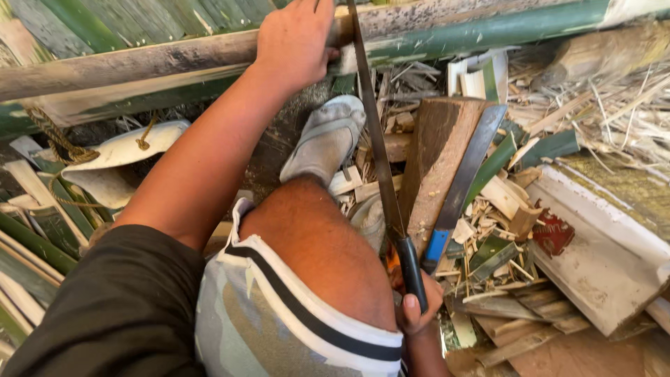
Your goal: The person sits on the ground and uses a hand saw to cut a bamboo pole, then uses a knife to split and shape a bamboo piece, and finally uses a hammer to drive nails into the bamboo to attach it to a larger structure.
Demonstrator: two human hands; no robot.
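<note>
A person's left hand grips a long bamboo pole lying across the top of the scene, while the right hand closes around the black handle of a saw, its thin blade reaching up to the pole beside the left hand. A foot in a grey shoe rests below the pole. A blue-handled machete lies on a wooden block amid bamboo scraps.

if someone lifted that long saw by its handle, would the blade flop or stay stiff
The saw blade looks long and thin, so it would probably flex and wobble. Gripped only at the black handle by the right hand, it likely feels tip-heavy. Its narrow metal would probably slide easily across the bamboo pole.
</note>
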